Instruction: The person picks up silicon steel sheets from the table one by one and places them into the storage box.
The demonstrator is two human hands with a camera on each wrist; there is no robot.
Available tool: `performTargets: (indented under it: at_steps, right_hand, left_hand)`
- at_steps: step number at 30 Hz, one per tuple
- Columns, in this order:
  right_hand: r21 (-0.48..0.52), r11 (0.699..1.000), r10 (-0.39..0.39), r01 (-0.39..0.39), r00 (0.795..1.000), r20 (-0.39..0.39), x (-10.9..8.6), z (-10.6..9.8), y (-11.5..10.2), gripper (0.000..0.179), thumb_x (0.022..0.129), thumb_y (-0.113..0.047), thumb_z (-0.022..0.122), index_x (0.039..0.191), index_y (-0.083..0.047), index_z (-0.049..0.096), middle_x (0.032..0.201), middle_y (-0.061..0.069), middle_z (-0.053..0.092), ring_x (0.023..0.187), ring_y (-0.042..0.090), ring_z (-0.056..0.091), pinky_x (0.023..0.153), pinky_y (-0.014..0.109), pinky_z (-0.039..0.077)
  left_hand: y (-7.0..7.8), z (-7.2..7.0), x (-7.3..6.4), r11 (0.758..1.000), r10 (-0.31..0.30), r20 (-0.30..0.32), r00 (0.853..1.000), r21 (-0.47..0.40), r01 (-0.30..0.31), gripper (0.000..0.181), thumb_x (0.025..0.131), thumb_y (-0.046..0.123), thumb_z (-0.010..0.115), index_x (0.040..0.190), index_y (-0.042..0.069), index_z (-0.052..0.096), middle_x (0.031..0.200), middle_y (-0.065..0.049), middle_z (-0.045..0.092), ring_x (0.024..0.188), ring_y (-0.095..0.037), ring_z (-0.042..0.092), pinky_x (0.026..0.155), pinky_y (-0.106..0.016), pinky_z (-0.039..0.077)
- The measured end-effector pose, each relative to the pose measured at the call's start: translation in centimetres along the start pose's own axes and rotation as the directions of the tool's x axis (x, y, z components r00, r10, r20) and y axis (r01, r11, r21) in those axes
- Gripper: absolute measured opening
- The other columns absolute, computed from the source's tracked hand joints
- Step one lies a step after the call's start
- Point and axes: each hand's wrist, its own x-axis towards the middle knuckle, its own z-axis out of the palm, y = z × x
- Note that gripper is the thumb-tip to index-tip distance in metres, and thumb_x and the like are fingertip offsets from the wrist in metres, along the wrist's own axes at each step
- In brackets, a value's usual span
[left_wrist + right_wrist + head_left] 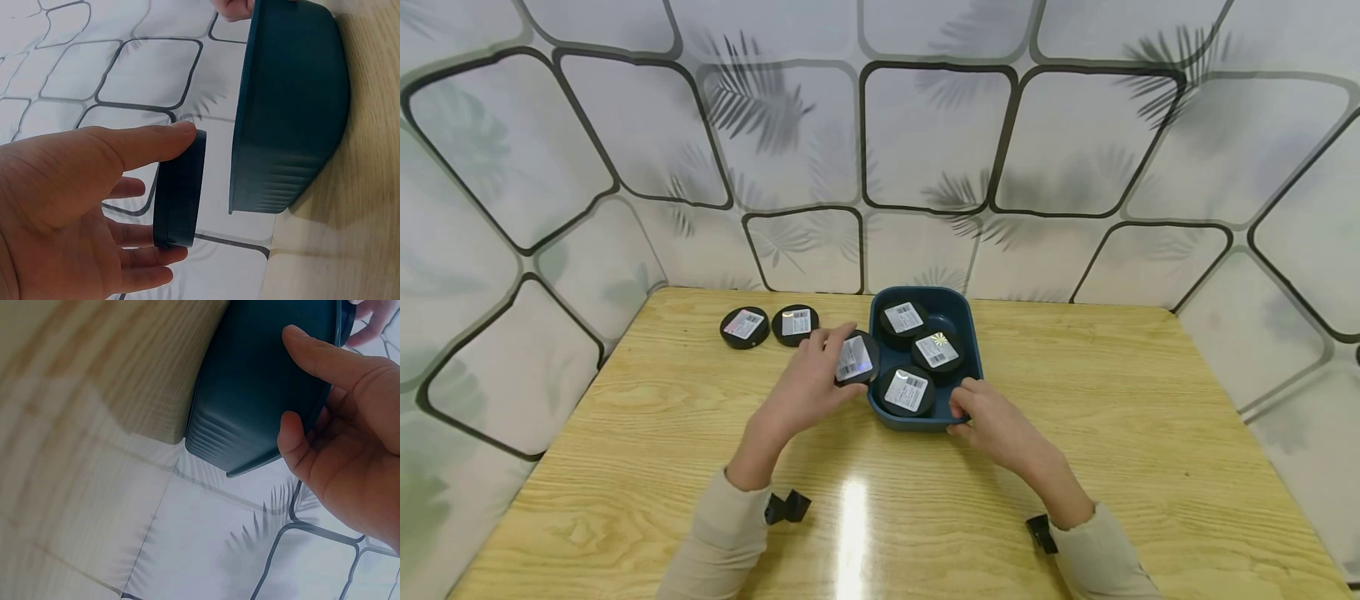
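Note:
My left hand (805, 385) pinches a flat round black disc (856, 358) with a white barcode label, thumb on one edge and fingers on the other. That disc is held up beside the left rim of a dark blue bin (977, 358); in the left wrist view, the disc (180, 187) is apart from the bin wall (287, 112). Inside the bin lie three similar labelled discs (906, 392). At the bin's near right corner, my right hand (1000, 423) grips the rim, with the thumb outside the wall in the right wrist view; some fingers are hidden behind the rim.
Two more labelled black discs, a left one (745, 327) and a right one (796, 324), lie on the wooden table (1097, 400) left of the bin. A patterned wall (936, 142) stands close behind the table's far edge.

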Motion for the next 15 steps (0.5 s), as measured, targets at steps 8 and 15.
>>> performTargets:
  at_steps: [8, 15]
  right_hand:
    - [-0.002, 1.000, 0.009, -0.009, 1.000, 0.004, 0.0, 0.0, 0.0, 0.033, 0.077, -0.007, 0.084, 0.076, -0.014, 0.052, 0.077, -0.004, 0.041, 0.073, 0.013, 0.040, 0.065, 0.027, 0.038]
    - [0.000, 1.000, 0.024, -0.024, 1.000, 0.012, 0.0, 0.0, -0.1, 0.032, 0.078, -0.007, 0.084, 0.076, -0.014, 0.052, 0.077, -0.004, 0.042, 0.074, 0.013, 0.041, 0.065, 0.027, 0.038]
  left_hand:
    - [0.4, 1.1, 0.3, 1.000, 0.012, 0.025, 1.000, 0.010, -0.013, 0.086, 0.083, 0.030, 0.081, 0.152, 0.010, 0.033, 0.137, -0.026, 0.045, 0.123, -0.043, 0.048, 0.098, -0.054, 0.045]
    - [0.7, 1.8, 0.4, 1.000, -0.002, 0.056, 0.998, 0.007, 0.002, 0.087, 0.084, 0.035, 0.080, 0.153, 0.012, 0.032, 0.139, -0.025, 0.044, 0.122, -0.043, 0.048, 0.097, -0.055, 0.045]
